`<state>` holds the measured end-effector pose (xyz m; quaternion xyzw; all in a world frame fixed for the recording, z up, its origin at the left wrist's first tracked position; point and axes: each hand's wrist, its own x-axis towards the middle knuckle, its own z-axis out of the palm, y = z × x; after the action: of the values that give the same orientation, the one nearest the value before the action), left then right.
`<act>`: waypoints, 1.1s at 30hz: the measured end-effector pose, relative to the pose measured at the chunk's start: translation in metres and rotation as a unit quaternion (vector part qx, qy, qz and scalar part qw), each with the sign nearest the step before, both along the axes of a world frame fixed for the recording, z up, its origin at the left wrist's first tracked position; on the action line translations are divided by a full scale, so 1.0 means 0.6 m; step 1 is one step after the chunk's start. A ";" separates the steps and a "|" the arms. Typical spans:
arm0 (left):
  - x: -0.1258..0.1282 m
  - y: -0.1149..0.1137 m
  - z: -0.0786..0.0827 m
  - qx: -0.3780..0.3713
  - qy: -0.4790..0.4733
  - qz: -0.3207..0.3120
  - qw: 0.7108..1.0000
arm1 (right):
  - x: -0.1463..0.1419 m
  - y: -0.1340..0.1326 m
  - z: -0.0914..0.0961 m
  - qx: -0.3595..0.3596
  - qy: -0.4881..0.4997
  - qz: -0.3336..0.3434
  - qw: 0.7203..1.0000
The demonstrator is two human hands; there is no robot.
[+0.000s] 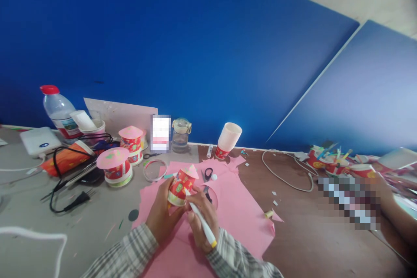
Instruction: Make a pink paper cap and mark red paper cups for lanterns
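My left hand [160, 210] is wrapped round a red printed paper cup [181, 186], which is tilted and has a small pink paper cone [191, 171] at its top end. In my right hand [208, 208] is a white marker [202, 222] with a yellow end, its tip against or very close to the cup's side. Both hands are over a large pink paper sheet [241, 221] with ragged edges. On that sheet, just beyond my right hand, lie scissors [207, 174] and a small white cap [214, 177].
Two red cups with pink paper tops [114, 166] [130, 140] stand left, near cables [75, 202] and a bottle [58, 106]. Behind are a glass jar [180, 137] and stacked white cups [230, 135]. At right, another person's hand [384, 193] is near more cups.
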<state>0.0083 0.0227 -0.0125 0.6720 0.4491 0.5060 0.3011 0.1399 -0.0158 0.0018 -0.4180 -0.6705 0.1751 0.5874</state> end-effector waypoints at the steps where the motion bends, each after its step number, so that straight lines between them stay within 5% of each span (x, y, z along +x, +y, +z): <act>1: 0.000 0.000 0.000 -0.003 -0.003 -0.003 1.000 | 0.000 0.000 0.001 0.005 0.005 0.008 1.000; 33: 0.001 -0.003 -0.001 0.014 0.007 -0.003 1.000 | -0.001 0.001 0.012 0.008 -0.002 0.035 0.999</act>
<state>0.0086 0.0212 -0.0134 0.6815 0.4418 0.5063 0.2898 0.1392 -0.0151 0.0088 -0.3899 -0.6874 0.1890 0.5828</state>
